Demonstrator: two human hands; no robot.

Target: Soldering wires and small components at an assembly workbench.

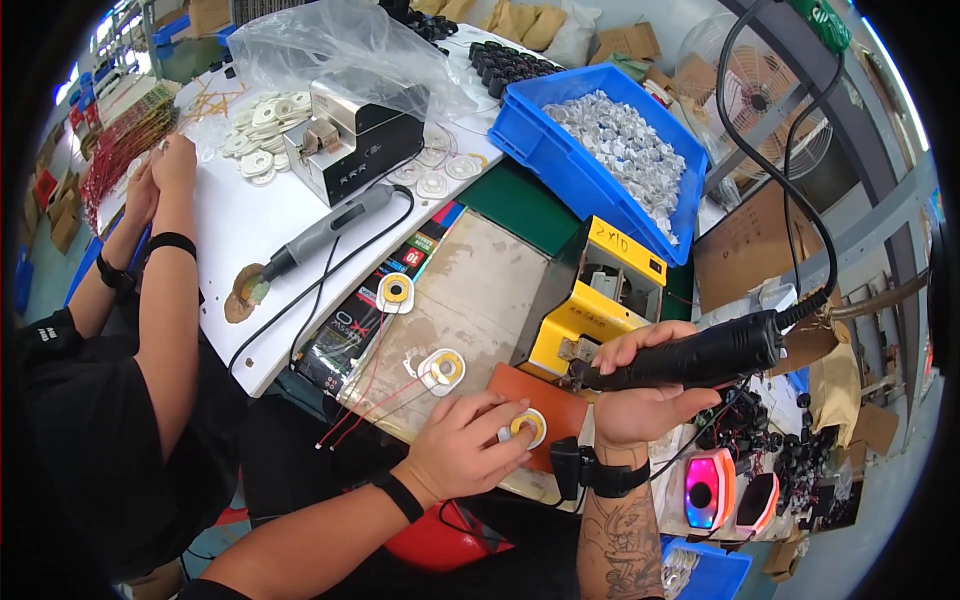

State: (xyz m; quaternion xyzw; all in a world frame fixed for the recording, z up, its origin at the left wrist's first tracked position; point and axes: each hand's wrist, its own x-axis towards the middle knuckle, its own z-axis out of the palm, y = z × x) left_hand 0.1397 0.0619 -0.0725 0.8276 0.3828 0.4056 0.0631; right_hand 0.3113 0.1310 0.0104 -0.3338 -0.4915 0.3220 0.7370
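My left hand [465, 445], fingers bent, holds a small white round part with a yellow coil centre [535, 418] at the edge of an orange-brown mat [555, 410]. My right hand [640, 405] is palm up, its fingers round a thick black corded handheld tool [690, 357]. The tool's front end meets the metal front of a yellow box-shaped machine [585, 325]; its tip is hard to make out. Left of my left hand lies a white part with a yellow coil [443, 370] and red wires. A similar coil part [396, 291] lies farther off.
A blue bin [640, 220] of clear-whitish parts stands beyond the yellow machine. At left, a co-worker's hands [165, 165] work near a grey corded tool [335, 228] and a black-and-silver machine [355, 140]. A lit pink-blue device [703, 490] sits right of my forearm. A black cable [815, 215] hangs overhead.
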